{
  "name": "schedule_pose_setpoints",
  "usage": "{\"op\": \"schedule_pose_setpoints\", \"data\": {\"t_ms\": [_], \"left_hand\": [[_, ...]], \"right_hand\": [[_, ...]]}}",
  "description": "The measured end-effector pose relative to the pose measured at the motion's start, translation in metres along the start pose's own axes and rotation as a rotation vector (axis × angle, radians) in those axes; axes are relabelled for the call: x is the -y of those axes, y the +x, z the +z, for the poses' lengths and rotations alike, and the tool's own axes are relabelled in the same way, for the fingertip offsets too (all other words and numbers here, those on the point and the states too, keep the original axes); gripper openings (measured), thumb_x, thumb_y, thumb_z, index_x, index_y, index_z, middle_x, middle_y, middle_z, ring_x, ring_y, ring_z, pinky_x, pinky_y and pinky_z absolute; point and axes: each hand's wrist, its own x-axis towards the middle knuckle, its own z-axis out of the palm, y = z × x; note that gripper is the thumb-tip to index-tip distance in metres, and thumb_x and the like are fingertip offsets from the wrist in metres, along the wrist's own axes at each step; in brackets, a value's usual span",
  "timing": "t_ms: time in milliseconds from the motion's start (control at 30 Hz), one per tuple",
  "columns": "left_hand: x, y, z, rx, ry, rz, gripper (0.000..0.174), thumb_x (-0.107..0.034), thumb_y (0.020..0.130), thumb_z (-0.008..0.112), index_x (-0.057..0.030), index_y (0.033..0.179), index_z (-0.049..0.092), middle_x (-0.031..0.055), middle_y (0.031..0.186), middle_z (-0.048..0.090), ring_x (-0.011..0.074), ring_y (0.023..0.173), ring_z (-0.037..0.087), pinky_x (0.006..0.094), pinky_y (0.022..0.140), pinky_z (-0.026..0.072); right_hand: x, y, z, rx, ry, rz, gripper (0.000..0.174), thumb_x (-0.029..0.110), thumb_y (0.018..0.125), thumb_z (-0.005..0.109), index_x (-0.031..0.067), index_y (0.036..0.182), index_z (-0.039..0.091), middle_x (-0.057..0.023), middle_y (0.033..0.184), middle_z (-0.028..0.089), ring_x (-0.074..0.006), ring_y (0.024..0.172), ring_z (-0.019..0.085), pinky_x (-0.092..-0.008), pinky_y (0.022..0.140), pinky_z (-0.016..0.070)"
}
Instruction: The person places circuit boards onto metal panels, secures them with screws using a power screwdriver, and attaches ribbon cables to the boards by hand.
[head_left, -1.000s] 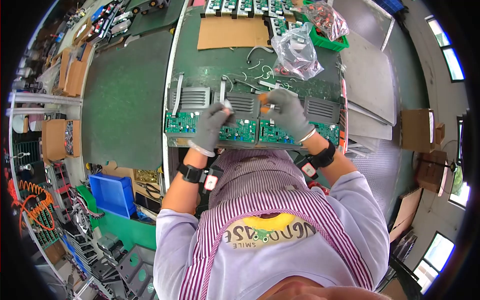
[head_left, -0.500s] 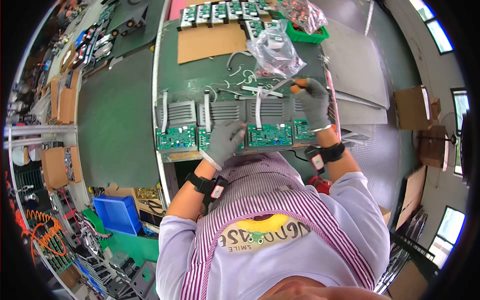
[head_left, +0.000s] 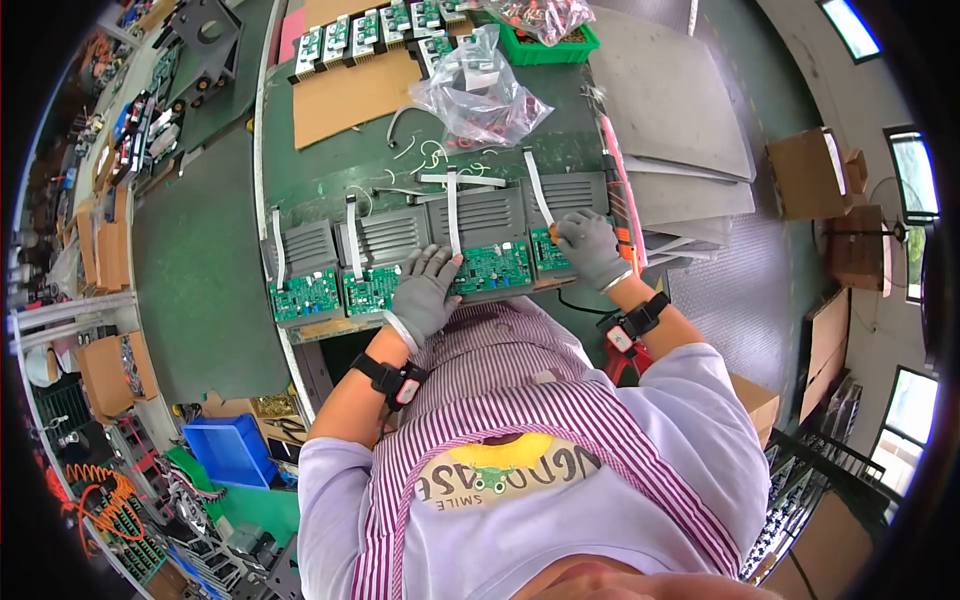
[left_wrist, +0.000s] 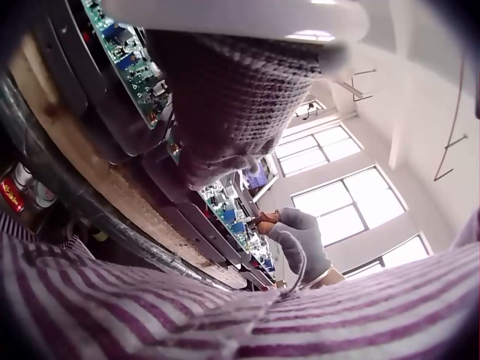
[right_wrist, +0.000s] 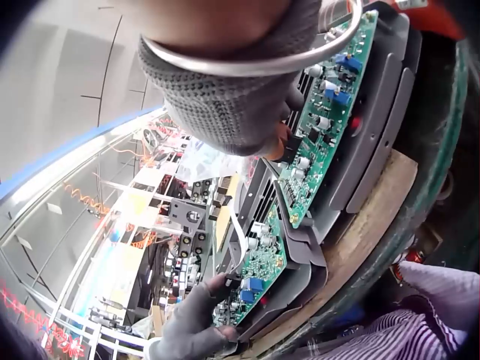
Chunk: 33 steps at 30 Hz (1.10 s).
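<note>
Several grey vented metal panels (head_left: 480, 211) lie in a row along the bench's near edge, each bearing a green circuit board (head_left: 497, 267). White ribbon cables run from the boards over the vents. My gloved left hand (head_left: 424, 292) rests over the second and third boards with its fingers stretched out; its fingertips are right by a board's corner in the right wrist view. At the rightmost board (right_wrist: 330, 124), my gloved right hand (head_left: 592, 252), orange at the fingertips, pinches the lower end of a ribbon cable (head_left: 537, 185), at a black connector (right_wrist: 289, 148).
Beyond the panels lie loose white wire pieces (head_left: 430, 155), a clear plastic bag (head_left: 480, 100) and a cardboard sheet (head_left: 355, 97). More boards on heatsinks (head_left: 365, 33) and a green bin (head_left: 545, 45) stand farther back. Grey sheets (head_left: 675, 120) are stacked to the right.
My right hand has brought a ribbon cable from above the panels down to the rightmost board. My left hand has come away from the right hand and lies flatter on the boards.
</note>
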Motion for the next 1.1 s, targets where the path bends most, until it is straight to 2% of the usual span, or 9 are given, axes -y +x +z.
{"op": "schedule_pose_setpoints", "data": {"t_ms": [133, 233, 433, 533, 800, 933, 967, 1067, 1100], "left_hand": [[-0.002, 0.000, 0.000, -0.002, 0.020, -0.011, 0.057, -0.028, 0.071, 0.062, -0.0106, 0.122, 0.045, 0.0089, 0.128, 0.042, 0.0252, 0.123, 0.033, 0.0388, 0.107, 0.0173], [-0.005, -0.001, 0.003, -0.026, 0.025, -0.020, 0.055, -0.026, 0.071, 0.062, -0.0108, 0.121, 0.046, 0.0090, 0.127, 0.043, 0.0252, 0.123, 0.033, 0.0389, 0.107, 0.0177], [-0.007, -0.002, 0.005, -0.064, 0.016, -0.029, 0.057, -0.023, 0.069, 0.063, -0.0080, 0.120, 0.045, 0.0108, 0.126, 0.043, 0.0275, 0.122, 0.034, 0.0400, 0.105, 0.0208], [-0.008, -0.003, 0.006, -0.067, 0.023, -0.036, 0.057, -0.023, 0.069, 0.063, -0.0082, 0.121, 0.045, 0.0109, 0.125, 0.043, 0.0277, 0.122, 0.034, 0.0403, 0.105, 0.0209], [-0.009, -0.001, 0.008, -0.032, 0.059, -0.076, 0.058, -0.026, 0.070, 0.064, -0.0081, 0.121, 0.044, 0.0118, 0.125, 0.043, 0.0284, 0.122, 0.034, 0.0398, 0.104, 0.0230], [-0.026, -0.004, -0.014, -0.162, 0.024, -0.045, 0.061, -0.028, 0.070, 0.064, -0.0072, 0.123, 0.042, 0.0129, 0.123, 0.043, 0.0296, 0.119, 0.036, 0.0402, 0.101, 0.0274], [-0.034, -0.005, -0.024, -0.210, 0.011, -0.041, 0.063, -0.028, 0.069, 0.064, -0.0069, 0.123, 0.042, 0.0125, 0.124, 0.042, 0.0290, 0.120, 0.036, 0.0395, 0.101, 0.0278], [-0.059, -0.011, -0.062, -0.372, 0.062, 0.010, 0.057, -0.026, 0.068, 0.063, -0.0049, 0.118, 0.045, 0.0120, 0.117, 0.047, 0.0277, 0.112, 0.043, 0.0379, 0.095, 0.0343], [-0.063, -0.013, -0.070, -0.420, 0.098, 0.043, 0.053, -0.024, 0.069, 0.062, -0.0040, 0.115, 0.046, 0.0120, 0.113, 0.050, 0.0273, 0.108, 0.047, 0.0374, 0.092, 0.0374]], "right_hand": [[0.000, 0.002, -0.007, 0.025, -0.110, -0.075, 0.006, 0.016, 0.066, 0.059, 0.0138, 0.072, 0.060, -0.0032, 0.078, 0.058, -0.0232, 0.081, 0.056, -0.0349, 0.064, 0.0477], [0.002, 0.005, -0.008, 0.132, -0.112, -0.053, 0.010, 0.018, 0.067, 0.060, 0.0156, 0.076, 0.062, -0.0024, 0.084, 0.057, -0.0231, 0.086, 0.054, -0.0374, 0.072, 0.0459], [0.008, 0.000, -0.031, 0.148, -0.195, -0.071, 0.015, 0.020, 0.074, 0.056, 0.0170, 0.084, 0.066, -0.0061, 0.103, 0.052, -0.0264, 0.105, 0.044, -0.0434, 0.097, 0.0299], [0.010, -0.011, -0.028, 0.111, -0.238, -0.095, 0.016, 0.019, 0.076, 0.053, 0.0154, 0.084, 0.066, -0.0083, 0.105, 0.051, -0.0271, 0.107, 0.044, -0.0429, 0.100, 0.0284], [0.003, -0.017, -0.016, 0.094, -0.244, -0.148, 0.018, 0.019, 0.075, 0.053, 0.0152, 0.087, 0.066, -0.0089, 0.101, 0.052, -0.0267, 0.105, 0.045, -0.0433, 0.099, 0.0283], [0.012, 0.000, -0.038, 0.078, -0.225, -0.207, 0.019, 0.019, 0.073, 0.055, 0.0171, 0.089, 0.066, -0.0085, 0.097, 0.053, -0.0256, 0.102, 0.046, -0.0415, 0.096, 0.0302], [0.020, 0.008, -0.043, 0.106, -0.303, -0.248, 0.023, 0.020, 0.073, 0.055, 0.0202, 0.094, 0.064, -0.0080, 0.096, 0.053, -0.0256, 0.101, 0.047, -0.0392, 0.091, 0.0350], [0.085, 0.029, -0.079, 0.369, -0.040, -0.359, 0.025, 0.021, 0.074, 0.054, 0.0199, 0.098, 0.062, -0.0083, 0.095, 0.053, -0.0259, 0.100, 0.048, -0.0380, 0.087, 0.0389], [0.096, 0.032, -0.076, 0.364, -0.051, -0.518, 0.026, 0.023, 0.077, 0.053, 0.0176, 0.101, 0.061, -0.0098, 0.095, 0.054, -0.0269, 0.091, 0.053, -0.0377, 0.074, 0.0466]]}}
